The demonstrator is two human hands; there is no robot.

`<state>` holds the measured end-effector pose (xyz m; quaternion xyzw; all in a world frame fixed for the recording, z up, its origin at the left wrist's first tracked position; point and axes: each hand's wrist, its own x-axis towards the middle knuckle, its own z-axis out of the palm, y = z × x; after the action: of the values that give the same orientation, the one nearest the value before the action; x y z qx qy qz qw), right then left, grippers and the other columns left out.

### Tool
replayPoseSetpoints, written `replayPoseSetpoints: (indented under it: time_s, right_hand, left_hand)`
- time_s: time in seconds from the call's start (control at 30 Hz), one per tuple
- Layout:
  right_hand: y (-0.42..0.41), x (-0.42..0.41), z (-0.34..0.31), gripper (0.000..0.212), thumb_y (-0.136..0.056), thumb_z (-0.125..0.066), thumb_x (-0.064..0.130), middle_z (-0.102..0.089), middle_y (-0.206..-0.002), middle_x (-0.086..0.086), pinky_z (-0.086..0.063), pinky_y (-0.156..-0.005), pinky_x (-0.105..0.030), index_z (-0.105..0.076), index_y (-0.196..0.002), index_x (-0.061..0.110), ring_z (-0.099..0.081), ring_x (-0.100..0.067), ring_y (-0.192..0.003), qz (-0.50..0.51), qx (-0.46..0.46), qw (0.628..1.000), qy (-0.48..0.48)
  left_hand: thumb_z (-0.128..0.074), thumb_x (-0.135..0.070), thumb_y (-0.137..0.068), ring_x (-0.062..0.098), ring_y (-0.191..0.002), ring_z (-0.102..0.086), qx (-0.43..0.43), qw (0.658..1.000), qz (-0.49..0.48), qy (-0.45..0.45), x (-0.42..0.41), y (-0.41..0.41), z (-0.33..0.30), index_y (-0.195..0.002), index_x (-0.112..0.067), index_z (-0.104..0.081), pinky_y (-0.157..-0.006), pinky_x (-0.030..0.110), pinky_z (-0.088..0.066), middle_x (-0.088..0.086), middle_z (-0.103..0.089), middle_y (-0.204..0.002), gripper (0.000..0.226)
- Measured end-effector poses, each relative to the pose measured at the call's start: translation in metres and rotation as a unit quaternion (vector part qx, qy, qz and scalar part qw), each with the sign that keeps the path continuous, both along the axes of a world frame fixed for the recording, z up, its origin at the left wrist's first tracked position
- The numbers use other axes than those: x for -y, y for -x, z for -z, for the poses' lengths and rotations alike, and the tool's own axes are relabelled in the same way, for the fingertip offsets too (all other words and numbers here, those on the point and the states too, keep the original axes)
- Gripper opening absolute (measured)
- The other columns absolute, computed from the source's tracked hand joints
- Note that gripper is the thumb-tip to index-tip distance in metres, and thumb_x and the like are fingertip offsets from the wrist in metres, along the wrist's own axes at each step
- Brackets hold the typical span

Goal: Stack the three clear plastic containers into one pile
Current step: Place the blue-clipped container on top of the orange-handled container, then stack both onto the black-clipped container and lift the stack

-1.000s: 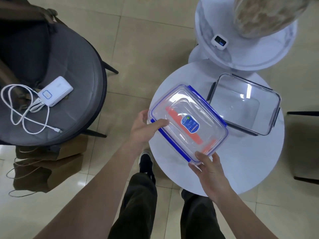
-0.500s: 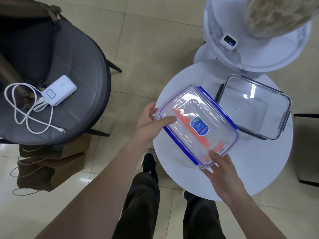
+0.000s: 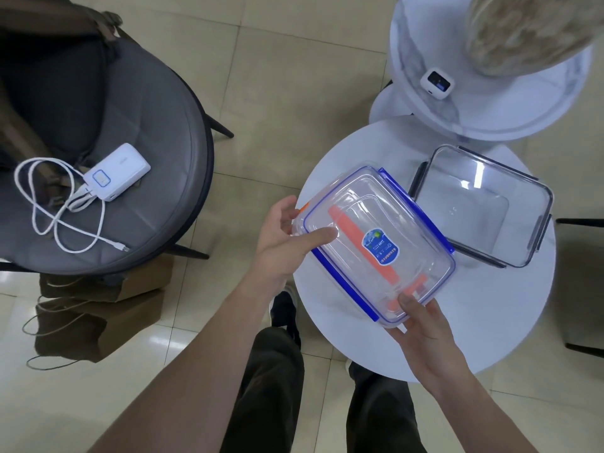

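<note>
A clear container with blue clips (image 3: 376, 240) and a blue label lies over the left half of the round white table (image 3: 490, 322). Through it I see the orange clips of another clear container (image 3: 415, 289) underneath. My left hand (image 3: 284, 233) grips its far-left end, thumb on the lid. At its near-right corner my right hand (image 3: 421, 325) holds on, thumb on top. A third clear container with dark grey clips (image 3: 480, 207) sits on the table just to the right, touching or nearly touching the blue one.
A taller white round table (image 3: 425, 106) with a small white device (image 3: 437, 82) stands behind. At left is a grey cushioned chair (image 3: 147, 158) holding a white power bank (image 3: 116, 171) and cable. Brown paper bags (image 3: 98, 308) lie on the tiled floor. My legs are below.
The blue-clipped container and both hands have kept their grip and barely shifted against the table; the view has drifted so the scene sits slightly further right.
</note>
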<state>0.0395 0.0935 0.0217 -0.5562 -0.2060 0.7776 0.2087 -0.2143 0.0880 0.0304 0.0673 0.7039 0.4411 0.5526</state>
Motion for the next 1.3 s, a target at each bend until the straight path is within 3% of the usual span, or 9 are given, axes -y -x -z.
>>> replayPoseSetpoints:
  time_s: [0.13, 0.27, 0.43, 0.7, 0.93, 1.03, 1.17, 1.3]
  right_hand:
    - [0.002, -0.001, -0.004, 0.083, -0.066, -0.088, 0.035, -0.063, -0.137, -0.007, -0.057, -0.093, -0.05, -0.05, -0.14, 0.03, -0.061, -0.03, -0.126, 0.0, -0.011, 1.0, -0.003]
    - [0.005, -0.003, -0.008, 0.095, -0.058, -0.093, 0.039, -0.062, -0.137, -0.008, -0.057, -0.092, -0.05, -0.049, -0.141, 0.029, -0.062, -0.031, -0.126, -0.011, -0.015, 1.0, -0.001]
    - [0.015, -0.003, -0.01, 0.099, -0.054, -0.095, 0.042, -0.062, -0.138, -0.008, -0.055, -0.095, -0.053, -0.049, -0.141, 0.029, -0.06, -0.032, -0.127, -0.02, -0.023, 1.0, 0.004]
    - [0.044, -0.009, -0.021, 0.099, -0.058, -0.093, 0.045, -0.059, -0.142, -0.01, -0.045, -0.105, -0.062, -0.046, -0.144, 0.027, -0.057, -0.033, -0.131, -0.053, -0.048, 0.997, -0.013]
    - [0.052, -0.033, -0.04, 0.101, -0.055, -0.093, 0.049, -0.062, -0.138, -0.009, -0.054, -0.097, -0.053, -0.049, -0.142, 0.026, -0.06, -0.031, -0.127, -0.071, -0.032, 0.996, -0.049]
    - [0.049, -0.045, -0.049, 0.099, -0.055, -0.093, 0.049, -0.063, -0.138, -0.01, -0.057, -0.094, -0.048, -0.05, -0.141, 0.024, -0.061, -0.031, -0.126, -0.06, -0.026, 0.996, -0.061]
    - [0.038, -0.06, -0.059, 0.096, -0.055, -0.092, 0.049, -0.064, -0.137, -0.01, -0.057, -0.094, -0.047, -0.054, -0.138, 0.021, -0.062, -0.031, -0.125, -0.048, -0.017, 0.995, -0.084]
    - [0.022, -0.077, -0.069, 0.091, -0.059, -0.091, 0.045, -0.064, -0.136, -0.01, -0.058, -0.09, -0.042, -0.055, -0.138, 0.018, -0.063, -0.029, -0.123, -0.02, -0.021, 0.994, -0.104]
  left_hand:
    - [-0.092, -0.02, -0.067, -0.006, -0.084, -0.07, -0.006, 1.0, -0.008, -0.011, 0.0, 0.001, -0.009, -0.144, -0.027, -0.043, -0.06, 0.016, -0.057, -0.008, -0.061, -0.125, 0.091]
    - [-0.091, -0.021, -0.068, 0.002, -0.091, -0.068, -0.015, 1.0, -0.016, -0.016, 0.0, 0.003, -0.017, -0.143, -0.027, -0.043, -0.059, 0.015, -0.056, -0.01, -0.059, -0.124, 0.089]
    - [-0.089, -0.02, -0.07, -0.004, -0.089, -0.066, -0.031, 0.999, -0.022, -0.024, 0.005, 0.012, -0.028, -0.143, -0.026, -0.043, -0.058, 0.012, -0.054, -0.016, -0.056, -0.118, 0.087]
    - [-0.09, -0.027, -0.069, 0.006, -0.106, -0.064, -0.084, 0.996, -0.03, -0.032, 0.008, 0.04, -0.046, -0.145, -0.028, -0.041, -0.063, 0.013, -0.056, -0.006, -0.057, -0.133, 0.091]
    - [-0.09, -0.026, -0.069, 0.003, -0.105, -0.061, -0.104, 0.992, -0.043, -0.054, -0.005, 0.044, -0.068, -0.146, -0.026, -0.042, -0.061, 0.008, -0.053, -0.006, -0.057, -0.132, 0.091]
    - [-0.092, -0.027, -0.064, 0.003, -0.11, -0.061, -0.109, 0.991, -0.052, -0.064, -0.014, 0.041, -0.076, -0.145, -0.026, -0.044, -0.068, 0.013, -0.056, -0.007, -0.059, -0.133, 0.094]
    - [-0.096, -0.039, -0.046, 0.01, -0.115, -0.064, -0.118, 0.988, -0.064, -0.072, -0.03, 0.031, -0.087, -0.141, -0.026, -0.049, -0.092, 0.035, -0.058, -0.006, -0.064, -0.132, 0.106]
    - [-0.094, -0.044, -0.044, 0.012, -0.114, -0.067, -0.123, 0.987, -0.066, -0.084, -0.047, 0.014, -0.098, -0.14, -0.025, -0.05, -0.09, 0.035, -0.06, -0.005, -0.066, -0.13, 0.107]
